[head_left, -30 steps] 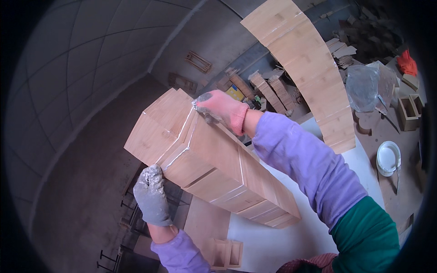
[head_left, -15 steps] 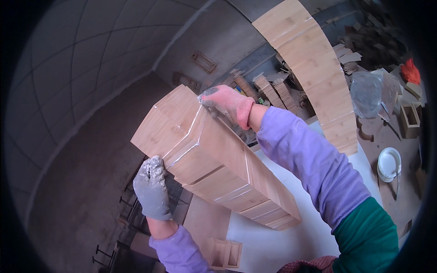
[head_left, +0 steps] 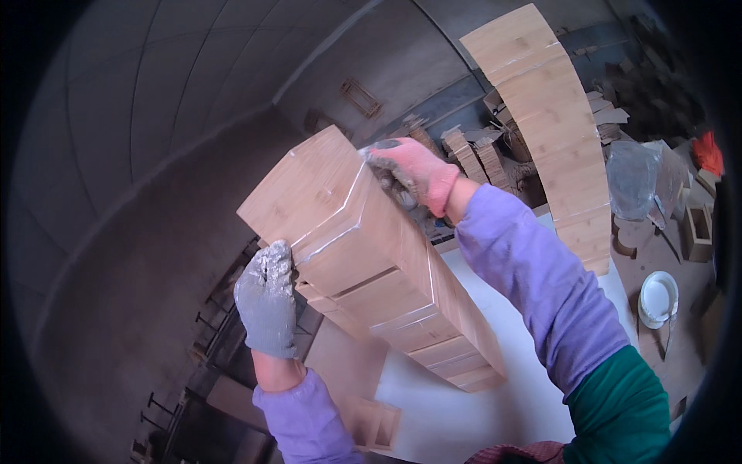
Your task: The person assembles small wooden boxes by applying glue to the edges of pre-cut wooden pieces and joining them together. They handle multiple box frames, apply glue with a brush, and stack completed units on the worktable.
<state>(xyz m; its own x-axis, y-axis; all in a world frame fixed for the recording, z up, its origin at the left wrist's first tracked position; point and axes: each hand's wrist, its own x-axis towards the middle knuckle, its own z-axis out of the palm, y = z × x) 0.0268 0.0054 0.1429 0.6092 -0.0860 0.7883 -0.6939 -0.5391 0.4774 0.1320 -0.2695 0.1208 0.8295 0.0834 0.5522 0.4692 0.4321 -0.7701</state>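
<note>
The stack (head_left: 386,278) of wooden pieces is standing in the middle of the frame on the white board (head_left: 464,309), its top end leaning toward the upper left. My right hand (head_left: 410,172) is pinching the top's right corner. My left hand (head_left: 267,294) is curling against its left corner; the thumb is hiding, so I cannot tell whether it is grasping or only pressing. Compared with a second ago, the stack's top and both my hands are sitting higher and farther right, each hand keeping to its same corner. The curved panel (head_left: 553,135) is now showing its upper end at the top edge. My left sleeve (head_left: 301,417) is partly covering the small box (head_left: 384,425), and the dark heap (head_left: 657,85) at upper right is blurring into shadow.
</note>
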